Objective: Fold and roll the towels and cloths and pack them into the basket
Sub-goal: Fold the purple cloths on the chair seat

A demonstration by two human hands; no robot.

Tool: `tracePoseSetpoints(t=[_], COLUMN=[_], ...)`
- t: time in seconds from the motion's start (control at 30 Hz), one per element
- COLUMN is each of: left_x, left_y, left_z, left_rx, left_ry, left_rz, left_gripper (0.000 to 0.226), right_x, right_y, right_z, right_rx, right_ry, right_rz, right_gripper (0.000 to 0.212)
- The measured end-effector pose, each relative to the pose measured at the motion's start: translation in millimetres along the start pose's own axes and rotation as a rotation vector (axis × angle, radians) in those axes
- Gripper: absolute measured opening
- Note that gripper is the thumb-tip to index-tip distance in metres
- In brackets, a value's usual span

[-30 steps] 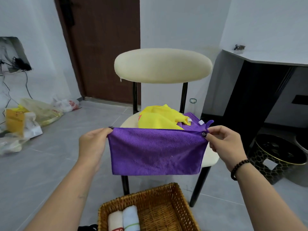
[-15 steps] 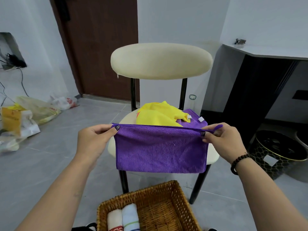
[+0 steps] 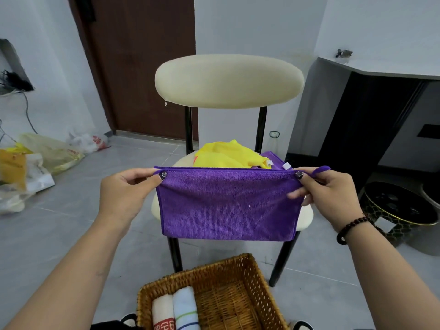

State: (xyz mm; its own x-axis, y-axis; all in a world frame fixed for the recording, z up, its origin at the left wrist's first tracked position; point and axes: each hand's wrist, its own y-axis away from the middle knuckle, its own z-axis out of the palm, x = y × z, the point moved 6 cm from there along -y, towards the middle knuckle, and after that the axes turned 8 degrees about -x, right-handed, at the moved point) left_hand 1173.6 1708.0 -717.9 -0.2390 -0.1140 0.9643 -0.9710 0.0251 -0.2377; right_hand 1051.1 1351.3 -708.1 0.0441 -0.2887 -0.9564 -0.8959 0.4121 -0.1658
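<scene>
A purple cloth (image 3: 228,206), folded in half, hangs stretched in the air in front of the chair. My left hand (image 3: 123,194) pinches its top left corner and my right hand (image 3: 333,196) pinches its top right corner, where a small loop sticks out. Behind it, on the chair seat (image 3: 304,217), lie a crumpled yellow cloth (image 3: 226,154) and another purple cloth (image 3: 273,157). A wicker basket (image 3: 238,265) stands on the floor below, with two rolled towels in its left side: a white one (image 3: 163,310) with red print and a white one (image 3: 185,306) with stripes.
The cream chair's backrest (image 3: 228,81) rises behind the cloths. Plastic bags (image 3: 35,160) lie on the floor at the left. A black and gold round stool (image 3: 400,210) stands at the right beside a dark cabinet (image 3: 362,120). A brown door (image 3: 147,63) is at the back.
Both hands have lowered the purple cloth slightly toward the chair seat and keep it stretched. My right fingers have shifted lower along the cloth's right edge.
</scene>
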Motion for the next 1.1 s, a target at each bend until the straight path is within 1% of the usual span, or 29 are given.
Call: tracePoseSetpoints(t=[0.07,0.13,0.17,0.23,0.3,0.33,0.43,0.5,0.6,0.7,0.83,0.97,1.03,1.1], left_x=[-4,-12,-16,-19,-17,-16,-16,-20,-31,-43,-54,-64,-70,-79], left_y=[0,2,3,4,2,1,-9,-17,-27,-33,-38,-45,-50,-56], left_z=[2,7,10,16,19,20,24,28,37,48,61,71,77,84], left_rx=[0.000,-0.030,-0.061,-0.108,-0.115,-0.113,-0.099,-0.092,-0.083,-0.088,-0.097,-0.069,-0.065,-0.084], left_ry=[-0.030,-0.149,-0.228,-0.382,-0.490,-0.529,-0.594,-0.537,-0.316,-0.153,0.031,0.070,0.073,0.044], left_rz=[-0.033,-0.085,-0.084,-0.043,0.000,0.014,0.031,-0.021,-0.149,-0.247,-0.337,-0.345,-0.345,-0.345], left_gripper=[0.021,0.031,0.034,0.029,0.015,0.012,0.011,0.005,0.004,0.004,0.012,0.019,0.019,0.019], right_x=[7,18,23,29,30,31,34,34,38,47,53,55,58,61], right_y=[-1,-3,-3,-4,-6,-9,-20,-31,-47,-56,-63,-70,-75,-81], right_z=[1,6,8,10,8,8,9,12,19,26,39,48,55,68], right_rx=[0.024,0.013,0.007,0.027,0.068,0.082,0.115,0.127,0.156,0.224,0.291,0.307,0.240,0.094], right_ry=[-0.011,0.094,0.156,0.228,0.226,0.215,0.161,0.124,0.048,-0.011,0.007,0.026,0.076,0.122], right_rz=[0.026,0.060,0.074,0.086,0.084,0.087,0.106,0.107,0.121,0.127,0.087,0.002,0.003,0.021], right_gripper=[0.018,0.021,0.023,0.024,0.025,0.026,0.027,0.025,0.021,0.020,0.031,0.038,0.041,0.046])
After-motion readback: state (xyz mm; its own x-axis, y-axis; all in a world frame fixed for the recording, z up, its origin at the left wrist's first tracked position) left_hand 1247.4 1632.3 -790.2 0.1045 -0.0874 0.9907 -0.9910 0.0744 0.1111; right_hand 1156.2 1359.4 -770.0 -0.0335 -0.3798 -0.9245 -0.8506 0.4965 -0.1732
